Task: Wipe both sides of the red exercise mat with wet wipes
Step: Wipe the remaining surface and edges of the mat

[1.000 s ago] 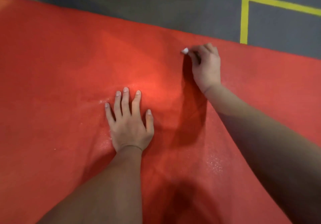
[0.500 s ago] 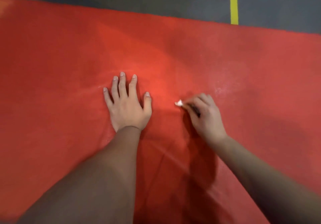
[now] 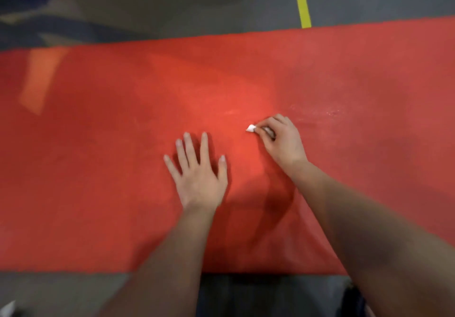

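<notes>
Left hand (image 3: 197,176) flat, fingers spread on red mat (image 3: 98,169), right hand (image 3: 280,139) grip pinching white wipe (image 3: 250,128)

One head-worn camera looks steeply down, close over the red mat (image 3: 98,169) and grey floor (image 3: 172,9).

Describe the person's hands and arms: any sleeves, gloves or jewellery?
No gloves on the left hand or right hand, and no ring, watch or bracelet shows. The left forearm and right forearm are uncovered to the frame edge; no sleeve in view. Fingernails look short and unpainted, though the picture is soft.
</notes>
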A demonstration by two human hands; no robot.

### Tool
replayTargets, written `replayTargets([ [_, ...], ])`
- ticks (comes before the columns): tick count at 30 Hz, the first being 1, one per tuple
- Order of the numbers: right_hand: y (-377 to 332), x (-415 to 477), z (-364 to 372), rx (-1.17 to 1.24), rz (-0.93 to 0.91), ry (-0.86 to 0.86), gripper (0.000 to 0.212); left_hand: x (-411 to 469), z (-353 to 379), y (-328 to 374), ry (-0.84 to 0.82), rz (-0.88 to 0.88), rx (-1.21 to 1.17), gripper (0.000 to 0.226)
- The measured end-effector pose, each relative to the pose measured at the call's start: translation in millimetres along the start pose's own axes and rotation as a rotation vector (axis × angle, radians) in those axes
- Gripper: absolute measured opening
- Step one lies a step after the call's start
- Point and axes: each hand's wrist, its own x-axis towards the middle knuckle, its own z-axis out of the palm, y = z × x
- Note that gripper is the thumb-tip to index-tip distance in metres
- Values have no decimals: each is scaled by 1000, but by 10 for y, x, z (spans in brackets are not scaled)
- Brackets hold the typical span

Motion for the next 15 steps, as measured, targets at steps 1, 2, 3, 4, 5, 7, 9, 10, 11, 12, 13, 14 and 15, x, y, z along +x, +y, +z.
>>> replayTargets([
  [1, -12, 16, -40, 17, 30, -20, 4, -224, 55, -48, -5, -20, -12, 72],
  [2, -15, 25, -65, 27, 55, -38, 6, -366, 124, -95, -7, -35, -16, 72],
  [3, -31, 20, -79, 27, 64, -55, 8, -421, 185, -135, 6, -46, -16, 72],
  [4, -59, -2, -79, 28, 47, -72, 10, -427, 226, -155, 27, -60, -9, 72],
  [5, -84, -65, -76, 28, 26, -94, 11, -399, 249, -150, 35, -62, -4, 72],
  [7, -189, -417, -79, 33, -27, -147, 10, -392, 241, -129, 33, -52, -12, 72],
  [9, -358, -824, -115, 57, -68, -250, 10, -410, 242, -144, 47, -62, -20, 72],
  [10, -393, -948, -136, 60, -60, -293, 12, -407, 240, -137, 45, -61, -29, 71],
  [11, -407, -973, -147, 69, -35, -320, 12, -406, 239, -130, 44, -58, -32, 71],
  [12, -411, -917, -144, 81, 6, -326, 11, -403, 242, -129, 49, -59, -29, 71],
  [13, -391, -841, -126, 86, 54, -303, 10, -399, 242, -127, 51, -61, -26, 71],
  [14, -381, -781, -102, 77, 93, -259, 9, -402, 233, -128, 50, -66, -26, 70],
  [15, -388, -758, -81, 57, 122, -207, 10, -407, 223, -131, 53, -66, -29, 70],
])
